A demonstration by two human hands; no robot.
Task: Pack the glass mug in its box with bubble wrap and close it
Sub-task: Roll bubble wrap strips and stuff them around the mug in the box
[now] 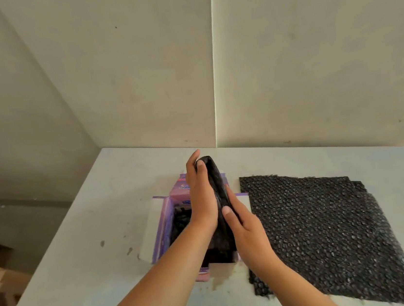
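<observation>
Left hand and right hand press a black bubble-wrapped bundle between flat palms, fingers straight and together along its sides, left thumb at its top; the glass mug itself cannot be seen through the wrap. Bundle stands upright, lower end inside the open purple box on the white bench, flaps folded outward. A loose black bubble wrap sheet lies flat just right of the box.
</observation>
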